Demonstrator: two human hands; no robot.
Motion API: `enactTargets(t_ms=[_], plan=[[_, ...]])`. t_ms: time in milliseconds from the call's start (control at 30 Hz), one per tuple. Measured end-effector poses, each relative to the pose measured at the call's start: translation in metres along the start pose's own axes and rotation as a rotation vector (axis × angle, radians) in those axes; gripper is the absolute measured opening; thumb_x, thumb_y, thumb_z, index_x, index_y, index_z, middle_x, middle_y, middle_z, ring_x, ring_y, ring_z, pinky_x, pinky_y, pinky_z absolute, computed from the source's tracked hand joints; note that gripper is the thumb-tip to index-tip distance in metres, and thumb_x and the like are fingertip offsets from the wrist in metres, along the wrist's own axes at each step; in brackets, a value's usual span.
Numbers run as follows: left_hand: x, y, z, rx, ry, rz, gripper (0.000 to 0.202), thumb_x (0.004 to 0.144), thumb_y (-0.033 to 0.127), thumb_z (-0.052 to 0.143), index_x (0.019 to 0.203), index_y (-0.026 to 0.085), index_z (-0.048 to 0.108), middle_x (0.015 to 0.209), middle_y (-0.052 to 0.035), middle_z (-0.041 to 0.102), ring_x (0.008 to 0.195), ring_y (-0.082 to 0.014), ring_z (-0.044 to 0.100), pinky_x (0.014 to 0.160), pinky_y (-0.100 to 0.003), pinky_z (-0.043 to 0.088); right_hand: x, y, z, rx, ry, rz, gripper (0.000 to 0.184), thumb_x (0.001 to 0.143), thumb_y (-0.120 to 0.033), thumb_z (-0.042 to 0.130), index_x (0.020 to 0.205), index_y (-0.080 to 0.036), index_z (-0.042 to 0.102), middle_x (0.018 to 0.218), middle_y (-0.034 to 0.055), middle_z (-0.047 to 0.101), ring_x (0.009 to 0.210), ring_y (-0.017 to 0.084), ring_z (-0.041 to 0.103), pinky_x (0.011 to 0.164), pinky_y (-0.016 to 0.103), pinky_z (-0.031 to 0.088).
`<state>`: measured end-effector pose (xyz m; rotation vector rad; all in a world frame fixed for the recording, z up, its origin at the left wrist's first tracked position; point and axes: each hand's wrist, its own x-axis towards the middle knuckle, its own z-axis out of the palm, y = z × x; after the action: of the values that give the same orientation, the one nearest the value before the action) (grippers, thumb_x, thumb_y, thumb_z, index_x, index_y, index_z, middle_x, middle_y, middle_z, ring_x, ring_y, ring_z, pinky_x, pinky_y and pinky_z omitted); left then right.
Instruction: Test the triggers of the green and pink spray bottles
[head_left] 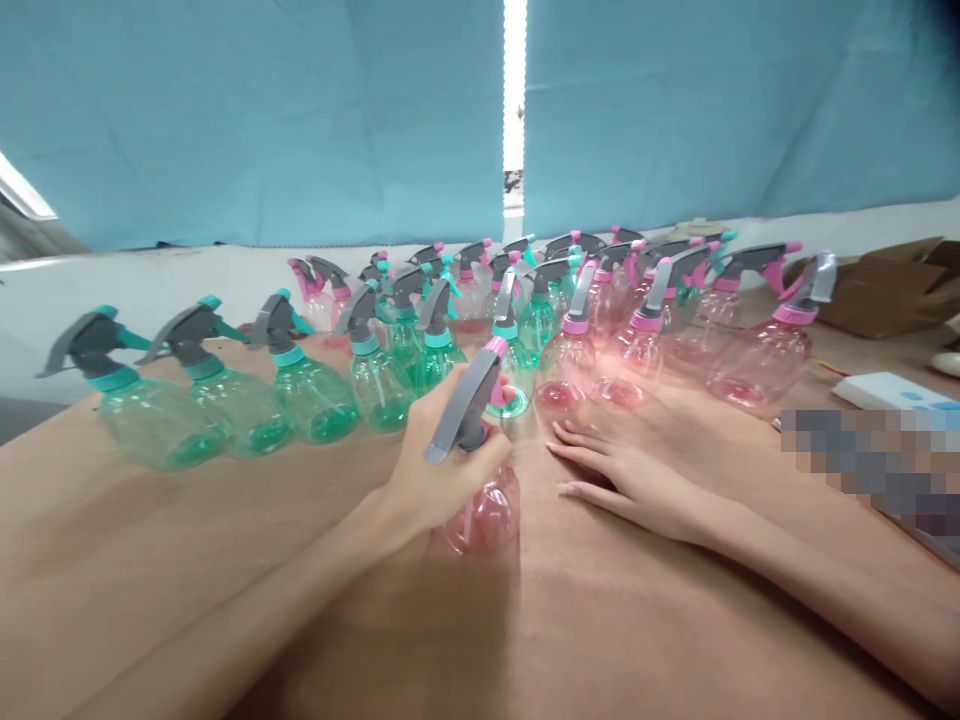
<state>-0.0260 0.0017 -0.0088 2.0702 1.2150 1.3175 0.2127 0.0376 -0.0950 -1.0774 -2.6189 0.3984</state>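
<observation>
My left hand [442, 460] is wrapped round the neck of a pink spray bottle [484, 515] with a grey and pink trigger head. The bottle stands on the table in front of me, and the hand covers its collar. To its right, my right hand [622, 470] lies on the tabletop with fingers stretched and slightly apart, holding nothing. Just beyond those fingertips stand a pink spray bottle [564, 370] and a second one [630, 360]. A clear green spray bottle [511, 360] is right behind the held one.
Green spray bottles [315, 405] line the left side, and more green and pink ones crowd the back. At the right are a pink spray bottle [761, 365], a brown cardboard box [885, 285] and a white-and-blue packet [896, 393]. A blue sheet [262, 120] hangs behind the wooden table [600, 620].
</observation>
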Motion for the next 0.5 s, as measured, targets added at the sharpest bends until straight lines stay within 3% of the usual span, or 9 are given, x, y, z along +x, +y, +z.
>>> enactTargets(t_ms=[133,267,367,500], plan=[[-0.003,0.013,0.008,-0.052,-0.052,-0.008,0.017,0.068,0.013,0.052,0.081,0.024,0.047,0.064,0.0061,0.048,0.056,-0.0138,0.049,0.056,-0.027,0.042,0.0,-0.004,-0.006,0.065,-0.054,-0.013,0.062,0.093,-0.057,0.046,0.144,-0.021,0.046,0.153,0.0118,0.038,0.14,0.034,0.036,0.112,0.054,0.033],[-0.006,0.023,0.017,-0.068,-0.058,0.025,0.016,0.069,0.014,0.051,0.072,0.024,0.039,0.064,0.0059,0.044,0.052,-0.0115,0.043,0.051,-0.026,0.038,-0.01,-0.014,-0.016,0.186,-0.075,-0.016,0.071,0.085,-0.057,0.06,0.146,-0.024,0.042,0.148,0.0109,0.047,0.133,0.033,0.045,0.108,0.049,0.039],[-0.008,0.028,0.026,-0.099,-0.091,0.056,0.015,0.069,0.013,0.051,0.077,0.022,0.043,0.069,0.0048,0.047,0.052,-0.0104,0.043,0.05,-0.025,0.038,-0.023,-0.026,-0.026,0.28,-0.054,-0.019,0.076,0.078,-0.058,0.068,0.143,-0.026,0.046,0.135,0.0096,0.06,0.123,0.034,0.055,0.1,0.045,0.047],[-0.007,0.033,0.044,-0.077,-0.108,0.034,0.02,0.072,0.013,0.054,0.089,0.022,0.049,0.065,0.0065,0.048,0.052,-0.011,0.046,0.053,-0.025,0.041,-0.042,-0.04,-0.04,0.337,-0.015,-0.004,0.074,0.078,-0.056,0.069,0.143,-0.03,0.045,0.127,0.0069,0.065,0.114,0.032,0.062,0.089,0.042,0.053]])
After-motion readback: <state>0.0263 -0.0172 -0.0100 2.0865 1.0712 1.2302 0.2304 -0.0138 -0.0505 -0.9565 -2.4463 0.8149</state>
